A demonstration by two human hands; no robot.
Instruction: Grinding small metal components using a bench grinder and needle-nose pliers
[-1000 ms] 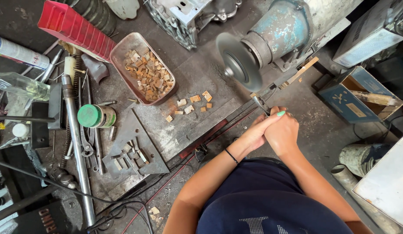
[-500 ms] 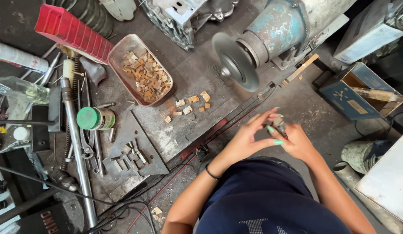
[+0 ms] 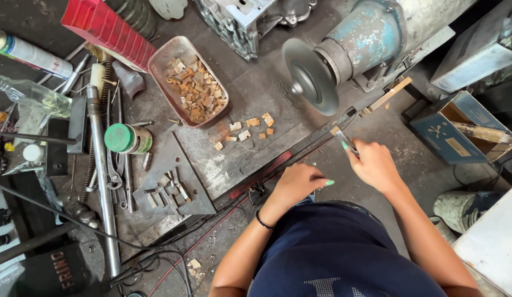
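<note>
Grey grinding disc (image 3: 311,77) blurred on the blue motor (image 3: 371,38), so spinning by the look of it. Right hand (image 3: 374,165) clamped around thin pliers (image 3: 344,135), nose pinching a small tan block (image 3: 335,130) just below the disc, kept at arm's reach from the fingers. Left hand (image 3: 297,184) loosely curled, resting near the metal bar (image 3: 289,159), nothing visible in it. Loose wooden blocks (image 3: 248,129) scattered on the plate close by, more heaped in the oval tray (image 3: 157,69), handy for picking.
</note>
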